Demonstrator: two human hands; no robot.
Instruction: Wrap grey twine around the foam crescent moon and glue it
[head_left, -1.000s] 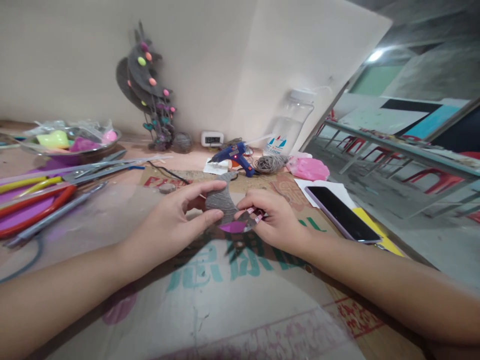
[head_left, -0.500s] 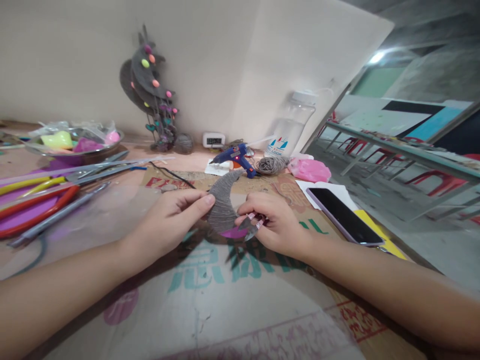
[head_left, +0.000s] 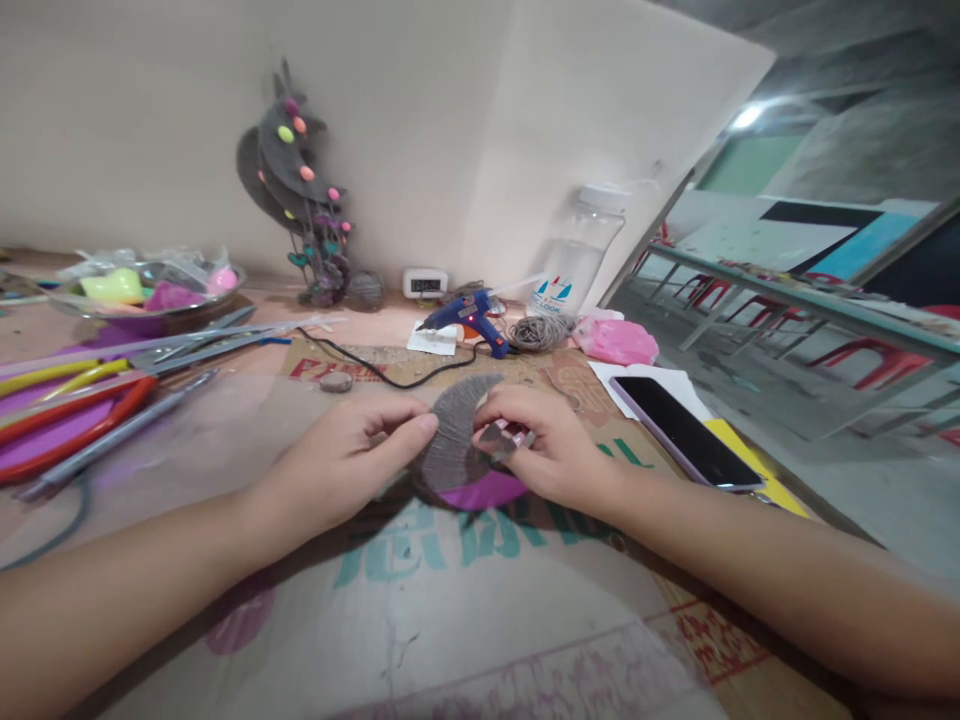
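Fingers of the left hand (head_left: 352, 455) pinch a grey crescent (head_left: 452, 450). Right hand (head_left: 559, 455) grips small snips (head_left: 502, 437) against it.

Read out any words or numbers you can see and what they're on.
"LOOK": label on the clear jar.
Teal characters on the cardboard sheet: partly covered, not readable.
Red print at its edges: blurred.
Small clock: digits too small.
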